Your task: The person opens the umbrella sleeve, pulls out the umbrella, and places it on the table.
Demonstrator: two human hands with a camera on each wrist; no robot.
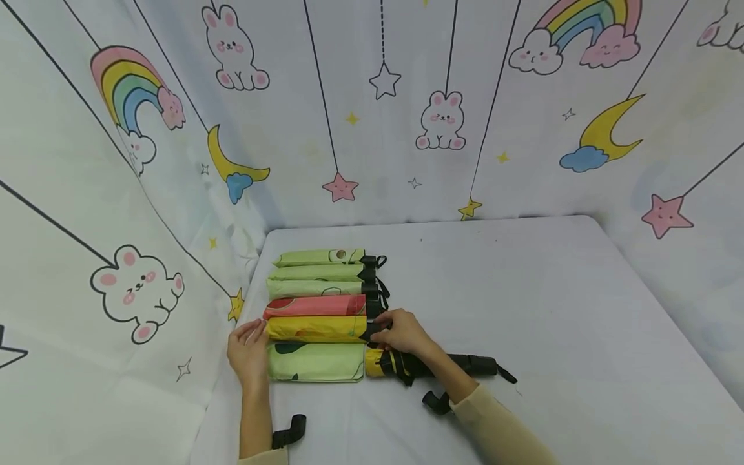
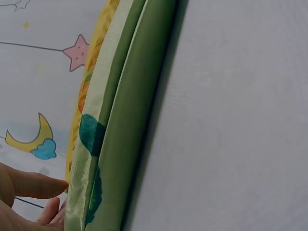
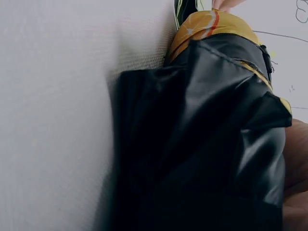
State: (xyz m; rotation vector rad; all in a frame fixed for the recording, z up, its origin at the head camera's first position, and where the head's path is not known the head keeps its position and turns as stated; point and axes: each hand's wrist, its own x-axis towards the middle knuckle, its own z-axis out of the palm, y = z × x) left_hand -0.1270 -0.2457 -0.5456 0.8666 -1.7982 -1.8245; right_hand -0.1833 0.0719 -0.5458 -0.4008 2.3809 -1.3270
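A yellow folding umbrella with an orange print lies crosswise in a row of folded umbrellas. At its left end the fingertips of my left hand pinch the yellow cloth. My right hand grips the black end at the other side. Just in front lies a wider light green pouch with dark green patches, its long edge filling much of the left wrist view. A black umbrella with yellow trim lies under my right forearm; black cloth covers much of the right wrist view.
Behind the yellow umbrella lie a red umbrella and several light green ones, their black ends and straps to the right. The white table extends to the right, with a printed curtain behind and at the sides.
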